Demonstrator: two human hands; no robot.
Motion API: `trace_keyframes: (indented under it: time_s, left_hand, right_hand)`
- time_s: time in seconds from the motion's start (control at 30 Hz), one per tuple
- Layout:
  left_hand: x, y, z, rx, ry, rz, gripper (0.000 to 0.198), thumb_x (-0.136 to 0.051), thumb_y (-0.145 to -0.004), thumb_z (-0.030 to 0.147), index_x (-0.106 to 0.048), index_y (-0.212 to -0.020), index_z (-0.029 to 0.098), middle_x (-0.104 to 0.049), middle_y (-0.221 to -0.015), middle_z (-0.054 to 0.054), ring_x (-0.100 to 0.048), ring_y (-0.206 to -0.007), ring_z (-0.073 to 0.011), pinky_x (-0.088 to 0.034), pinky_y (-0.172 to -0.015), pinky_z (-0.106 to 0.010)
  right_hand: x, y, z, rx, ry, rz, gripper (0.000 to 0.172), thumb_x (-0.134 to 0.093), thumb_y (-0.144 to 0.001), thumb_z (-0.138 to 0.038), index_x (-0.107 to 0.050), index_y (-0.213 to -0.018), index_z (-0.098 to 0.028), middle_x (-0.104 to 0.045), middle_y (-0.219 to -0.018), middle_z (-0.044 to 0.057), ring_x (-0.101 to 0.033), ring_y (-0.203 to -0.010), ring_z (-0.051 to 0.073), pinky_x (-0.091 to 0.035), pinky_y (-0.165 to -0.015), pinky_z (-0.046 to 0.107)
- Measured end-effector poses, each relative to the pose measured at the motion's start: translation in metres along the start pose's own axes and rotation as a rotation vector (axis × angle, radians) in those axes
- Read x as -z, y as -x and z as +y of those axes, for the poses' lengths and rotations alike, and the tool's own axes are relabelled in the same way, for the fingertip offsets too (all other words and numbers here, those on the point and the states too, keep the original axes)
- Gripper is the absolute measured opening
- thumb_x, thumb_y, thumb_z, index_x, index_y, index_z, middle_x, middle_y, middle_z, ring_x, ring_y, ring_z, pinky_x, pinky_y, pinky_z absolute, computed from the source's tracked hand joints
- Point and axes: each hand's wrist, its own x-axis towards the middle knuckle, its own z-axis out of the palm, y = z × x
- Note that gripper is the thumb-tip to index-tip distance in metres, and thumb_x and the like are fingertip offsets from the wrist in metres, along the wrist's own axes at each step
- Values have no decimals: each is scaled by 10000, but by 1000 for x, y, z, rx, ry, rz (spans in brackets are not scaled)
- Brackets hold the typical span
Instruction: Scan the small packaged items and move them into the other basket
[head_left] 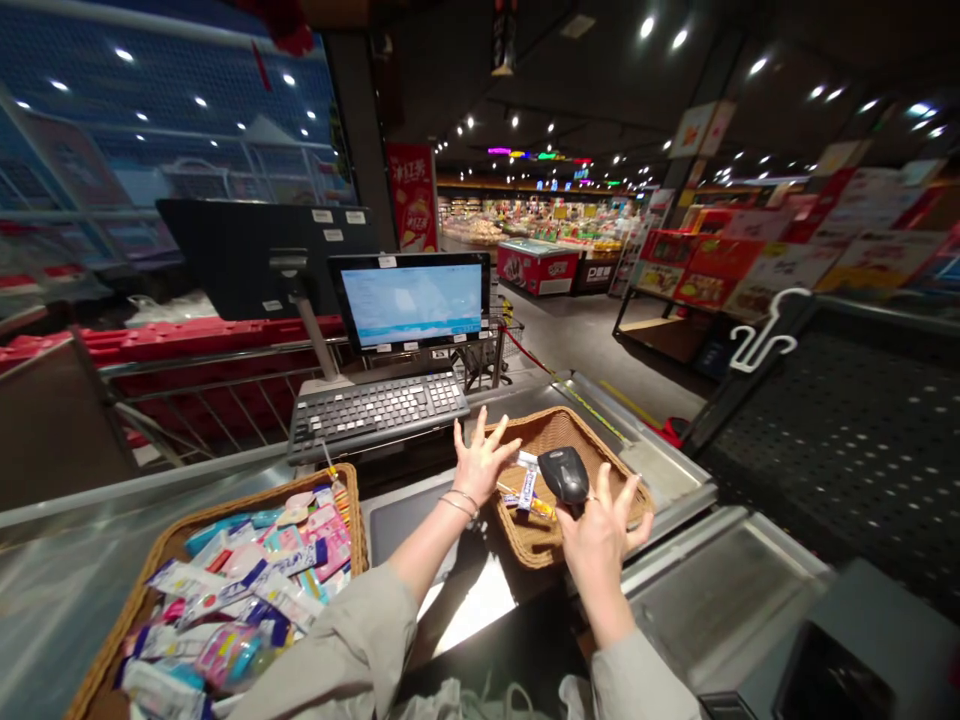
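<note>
My left hand [480, 468] is open, its fingers spread over the left rim of a wicker basket [592, 432]. Close beside its fingertips, a white and blue wrapped packet [529, 484] shows in that basket with a yellow item [541, 509]. On the basket's other side my right hand [600, 532] has its fingers spread wide. A black barcode scanner [564, 474] is by its thumb, with the handle end running behind the hand. Whether the thumb touches the handle, I cannot tell.
A second wicker basket [358, 520], full of small packets, stands at left. Behind are a keyboard [379, 405], a lit screen [416, 300] and a dark monitor [255, 260]. A metal counter [720, 570] extends right, below a black perforated panel [847, 420] with white hooks [765, 335].
</note>
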Motion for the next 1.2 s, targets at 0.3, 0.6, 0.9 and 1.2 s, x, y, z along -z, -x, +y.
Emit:
trace_keyframes:
  time_s: [0.3, 0.6, 0.9, 1.2]
  left_hand:
    - [7, 7, -1, 58, -16, 0, 434, -516, -921, 396, -518, -1352, 344, -331, -1559, -56, -110, -1483, -328, -29, -1107, -741]
    - [33, 43, -36, 217, -93, 35, 416, -514, -913, 455, -555, -1312, 342, -349, -1551, -43, -155, -1477, -326, -36, -1119, -726]
    - [63, 98, -74, 387, -187, 37, 424, -543, -896, 461, -567, -1302, 341, -356, -1548, -44, -152, -1477, -332, -56, -1122, -720]
    - [88, 145, -96, 528, -245, 43, 422, -574, -887, 423, -576, -1300, 335, -362, -1544, -65, -169, -1471, -342, -68, -1115, -722]
  right_hand:
    - [-3, -3, 1, 31, 3, -23, 431, -411, -884, -342, -641, -1186, -137, -437, -1469, 147, -34, -1465, 335, -116, -1072, 652]
    - [-15, -3, -39, 154, -66, -66, 408, -448, -867, -348, -652, -1160, -151, -442, -1474, 98, 11, -1471, 307, -95, -1100, 611]
    - [-24, 7, -88, 327, -157, -106, 428, -448, -858, -347, -629, -1193, -152, -462, -1452, 129, -25, -1466, 324, -113, -1078, 624]
    - [-30, 25, -125, 466, -191, -156, 410, -498, -836, -349, -633, -1177, -165, -439, -1477, 72, -20, -1465, 315, -122, -1088, 602]
